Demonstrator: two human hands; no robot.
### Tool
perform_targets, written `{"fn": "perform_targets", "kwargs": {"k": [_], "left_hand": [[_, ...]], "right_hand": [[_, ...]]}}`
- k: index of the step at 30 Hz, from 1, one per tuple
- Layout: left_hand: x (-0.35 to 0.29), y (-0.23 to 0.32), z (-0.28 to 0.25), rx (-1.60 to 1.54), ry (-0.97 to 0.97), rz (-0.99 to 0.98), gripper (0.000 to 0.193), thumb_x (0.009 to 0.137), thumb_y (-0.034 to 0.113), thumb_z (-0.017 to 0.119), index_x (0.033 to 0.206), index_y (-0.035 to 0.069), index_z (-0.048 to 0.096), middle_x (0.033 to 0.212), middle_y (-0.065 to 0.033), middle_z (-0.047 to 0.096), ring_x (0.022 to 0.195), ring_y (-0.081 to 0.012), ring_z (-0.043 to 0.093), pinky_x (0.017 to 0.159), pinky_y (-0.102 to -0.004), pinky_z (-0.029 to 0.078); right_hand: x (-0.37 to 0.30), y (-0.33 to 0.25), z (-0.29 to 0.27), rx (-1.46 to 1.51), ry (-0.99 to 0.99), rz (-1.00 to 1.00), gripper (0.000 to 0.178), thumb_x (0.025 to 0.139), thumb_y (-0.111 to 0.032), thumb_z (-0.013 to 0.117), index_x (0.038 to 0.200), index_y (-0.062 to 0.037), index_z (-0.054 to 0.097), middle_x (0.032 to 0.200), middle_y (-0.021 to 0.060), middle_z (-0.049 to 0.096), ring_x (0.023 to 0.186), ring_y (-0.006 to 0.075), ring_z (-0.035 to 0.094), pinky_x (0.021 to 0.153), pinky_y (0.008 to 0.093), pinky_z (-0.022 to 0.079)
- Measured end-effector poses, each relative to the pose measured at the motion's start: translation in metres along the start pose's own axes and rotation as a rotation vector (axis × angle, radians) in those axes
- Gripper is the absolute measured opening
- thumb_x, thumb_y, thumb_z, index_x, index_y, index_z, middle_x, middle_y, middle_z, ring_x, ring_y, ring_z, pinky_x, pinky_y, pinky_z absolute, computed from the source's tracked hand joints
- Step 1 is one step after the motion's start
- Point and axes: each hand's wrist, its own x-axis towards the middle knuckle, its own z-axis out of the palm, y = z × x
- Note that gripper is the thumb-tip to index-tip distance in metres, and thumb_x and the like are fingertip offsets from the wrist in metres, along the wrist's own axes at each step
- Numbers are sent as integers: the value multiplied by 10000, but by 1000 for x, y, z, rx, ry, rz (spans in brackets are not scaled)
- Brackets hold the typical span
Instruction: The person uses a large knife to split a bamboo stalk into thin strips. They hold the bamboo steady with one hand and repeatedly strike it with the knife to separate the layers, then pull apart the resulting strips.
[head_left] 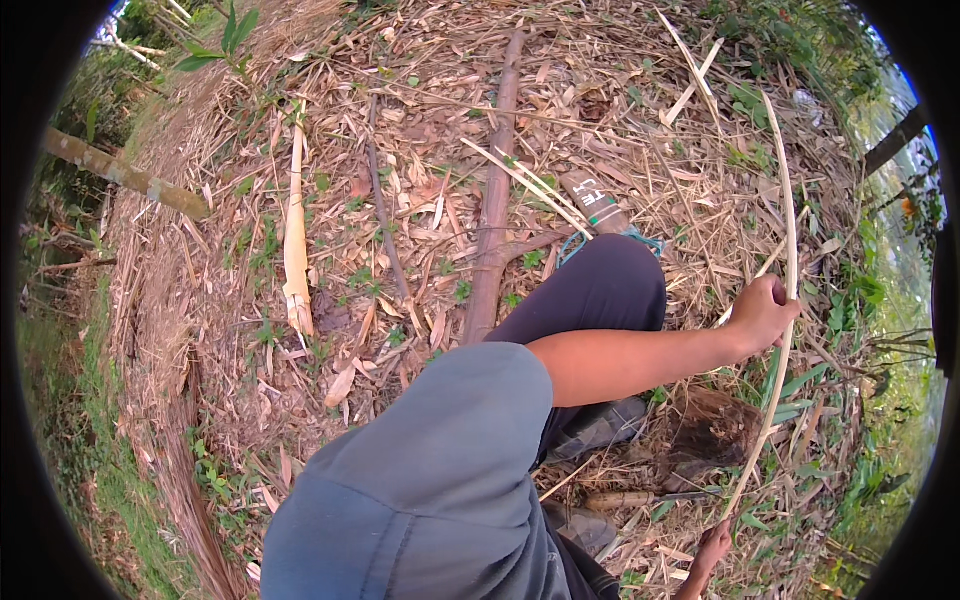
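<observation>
Over brown leaf-littered ground, frame right, the left hand and right hand grip a long pale wooden strip: likely light, springy, best held mid-length.

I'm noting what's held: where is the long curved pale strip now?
In the head view, the long curved pale strip runs down the right side, in the left hand partway along and the right hand lower down.

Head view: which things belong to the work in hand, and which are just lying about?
In the work: long pale strip, gripped by the left hand; right hand at its lower end; perhaps the wooden-handled tool.

Apparently lying about: brown pole; pale flat piece; crossed pale strips.
</observation>
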Motion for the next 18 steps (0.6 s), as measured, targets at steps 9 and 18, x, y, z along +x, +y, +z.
{"fn": "perform_targets", "kwargs": {"k": [9,18], "left_hand": [[7,-14,6,-31,2,9,234,906,169,660,910,-31,539,804,-107,605,635,-185,666,474,-306,570],[-3,31,-16,133,-189,242,245,934,156,633,1087,-22,566,963,-101,641,786,-162,686,619,-299,573]], "right_hand": [[-9,-12,7,41,-10,31,624,1050,-497,455,559,-125,349,466,-28,324,413,79,280,410,273,203],[-4,-16,7,257,10,197,584,1033,-484,502,586,-141,349,491,-46,297,420,72,270,414,263,181]]}}
